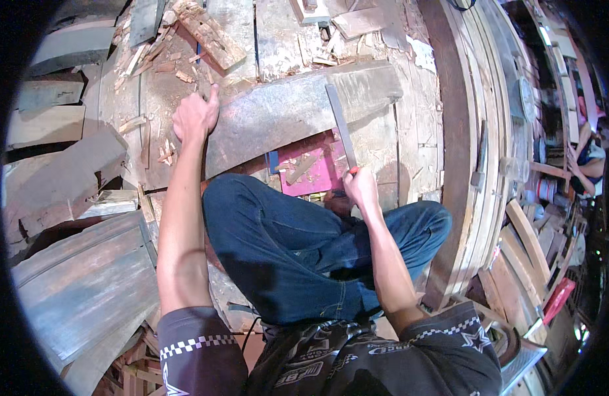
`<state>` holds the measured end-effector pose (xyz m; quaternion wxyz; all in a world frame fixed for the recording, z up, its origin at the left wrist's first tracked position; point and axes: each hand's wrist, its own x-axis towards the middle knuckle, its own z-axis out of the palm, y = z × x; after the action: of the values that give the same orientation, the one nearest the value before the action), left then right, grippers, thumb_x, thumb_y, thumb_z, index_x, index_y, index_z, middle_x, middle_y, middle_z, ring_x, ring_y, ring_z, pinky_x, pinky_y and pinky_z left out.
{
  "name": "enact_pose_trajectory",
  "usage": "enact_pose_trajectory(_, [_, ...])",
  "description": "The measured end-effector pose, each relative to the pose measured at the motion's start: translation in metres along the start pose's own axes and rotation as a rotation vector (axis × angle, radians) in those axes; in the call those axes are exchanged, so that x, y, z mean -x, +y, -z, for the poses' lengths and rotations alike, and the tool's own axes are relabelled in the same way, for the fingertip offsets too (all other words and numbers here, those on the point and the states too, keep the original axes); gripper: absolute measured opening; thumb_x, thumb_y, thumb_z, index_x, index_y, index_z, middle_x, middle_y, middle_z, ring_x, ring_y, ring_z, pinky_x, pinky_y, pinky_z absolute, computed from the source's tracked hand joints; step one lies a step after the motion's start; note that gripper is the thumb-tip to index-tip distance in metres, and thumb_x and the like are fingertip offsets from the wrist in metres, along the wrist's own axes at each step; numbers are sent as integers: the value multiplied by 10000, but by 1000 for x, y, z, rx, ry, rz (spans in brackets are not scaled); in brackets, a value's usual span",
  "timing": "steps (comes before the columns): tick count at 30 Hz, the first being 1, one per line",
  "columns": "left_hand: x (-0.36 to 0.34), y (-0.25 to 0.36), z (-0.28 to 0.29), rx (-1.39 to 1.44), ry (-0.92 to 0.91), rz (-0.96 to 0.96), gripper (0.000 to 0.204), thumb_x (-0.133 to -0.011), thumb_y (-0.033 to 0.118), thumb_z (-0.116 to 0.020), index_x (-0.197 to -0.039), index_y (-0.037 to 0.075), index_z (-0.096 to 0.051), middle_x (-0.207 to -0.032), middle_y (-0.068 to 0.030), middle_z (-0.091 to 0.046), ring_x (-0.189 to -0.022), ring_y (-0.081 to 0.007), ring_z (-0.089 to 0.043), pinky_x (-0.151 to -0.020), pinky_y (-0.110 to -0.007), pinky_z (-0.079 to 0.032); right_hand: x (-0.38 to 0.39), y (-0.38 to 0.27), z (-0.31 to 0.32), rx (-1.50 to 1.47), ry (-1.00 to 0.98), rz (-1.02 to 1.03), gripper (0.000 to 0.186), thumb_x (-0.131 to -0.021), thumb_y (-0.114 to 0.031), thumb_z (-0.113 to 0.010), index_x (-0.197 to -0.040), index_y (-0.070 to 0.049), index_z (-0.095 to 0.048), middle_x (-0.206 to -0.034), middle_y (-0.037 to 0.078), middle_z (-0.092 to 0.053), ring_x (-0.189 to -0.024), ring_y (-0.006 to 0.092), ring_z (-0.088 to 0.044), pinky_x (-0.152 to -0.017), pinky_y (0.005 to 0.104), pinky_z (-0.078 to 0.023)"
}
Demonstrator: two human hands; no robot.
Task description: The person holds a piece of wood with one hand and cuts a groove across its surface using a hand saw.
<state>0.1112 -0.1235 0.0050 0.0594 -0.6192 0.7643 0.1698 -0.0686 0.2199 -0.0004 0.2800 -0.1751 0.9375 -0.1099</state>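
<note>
My right hand (362, 188) is closed round the orange-red handle of a tool with a long, flat, straight grey blade (342, 125). The blade points away from me and lies across a broad, weathered wooden board (278, 109) in front of my crossed legs. Near the board's left end, my left hand (195, 117) has its fingers curled and its thumb stretched away from me. What lies under those fingers is hidden. Between the board and my legs is a pink flat piece (311, 165) strewn with wood chips, a small blue thing (272, 162) at its left.
A rough, splintered wood block (212, 36) lies beyond my left hand among chips. Planks (86, 284) are piled on the left. Long beams (459, 152) run along the right, with a hammer-like tool (480, 158) on them. A person (587, 165) sits at the far right.
</note>
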Motion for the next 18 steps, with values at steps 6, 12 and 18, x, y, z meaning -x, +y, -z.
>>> enact_pose_trajectory(6, [1, 10, 4, 23, -13, -19, 662, -909, 620, -399, -1116, 63, -690, -1062, -269, -658, -1037, -421, -624, -902, -490, -468, -60, -43, 15, -4, 34, 98, 208, -804, -177, -608, -881, -11, -706, -900, 270, -677, -917, 408, -667, -827, 455, -527])
enact_pose_trajectory(12, [4, -1, 7, 16, -18, 8, 666, -907, 619, -406, -1115, 53, -688, -1056, -272, -658, -1038, -418, -624, -902, -496, -468, -22, -47, 22, -15, -38, 75, 240, -848, -167, -561, -943, 46, -618, -878, 326, -643, -904, 430, -660, -797, 473, -524])
enact_pose_trajectory(18, [4, 3, 6, 16, -1, -10, 681, -899, 627, -403, -1088, 42, -697, -1054, -271, -661, -1033, -416, -630, -906, -489, -470, -12, -24, 12, -12, -4, -34, 252, -819, -202, -623, -947, 14, -643, -888, 296, -664, -897, 413, -672, -793, 457, -531])
